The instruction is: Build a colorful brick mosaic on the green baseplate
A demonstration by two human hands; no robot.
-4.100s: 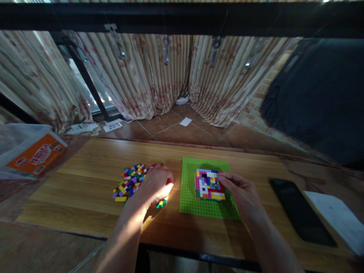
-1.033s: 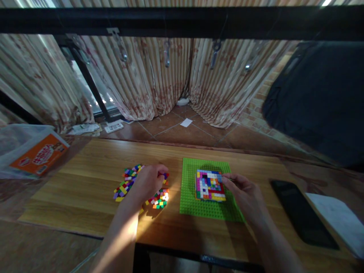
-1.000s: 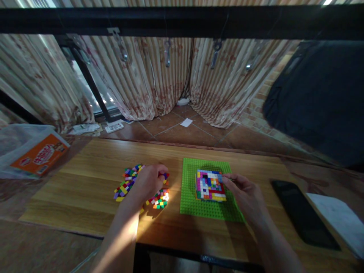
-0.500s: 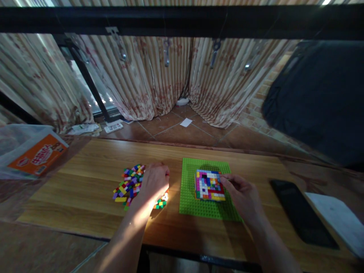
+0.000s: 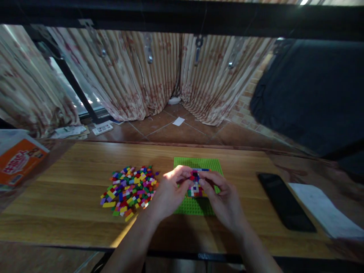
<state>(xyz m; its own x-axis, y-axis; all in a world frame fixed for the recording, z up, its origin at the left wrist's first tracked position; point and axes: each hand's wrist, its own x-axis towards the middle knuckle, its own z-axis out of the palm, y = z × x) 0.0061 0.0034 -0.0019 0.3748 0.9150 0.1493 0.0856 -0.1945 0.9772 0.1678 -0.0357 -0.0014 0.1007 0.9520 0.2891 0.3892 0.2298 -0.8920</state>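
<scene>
A flat, many-coloured block of toy bricks (image 5: 196, 191) sits on a green studded baseplate (image 5: 182, 207), partly covered by my hands. Over its left side, my left hand (image 5: 171, 189) pinches a small red brick (image 5: 192, 176) between thumb and fingertips. My right hand (image 5: 223, 195) comes in from the other side, its thumb and index finger drawn together above the block. What those right fingertips hold, if anything, is too small to make out. A loose pile of mixed small bricks (image 5: 131, 189) lies left of my left hand.
A black phone-like slab (image 5: 286, 201) and a white sheet (image 5: 324, 208) lie to the right on the wooden table (image 5: 71, 212). At the far left stands a clear plastic container with an orange label (image 5: 21, 161). Patterned curtains (image 5: 127, 76) hang beyond the table.
My left hand has moved right from the brick pile to the block. My right hand stays at the block, its fingers now over the top. The whole view has shifted slightly.
</scene>
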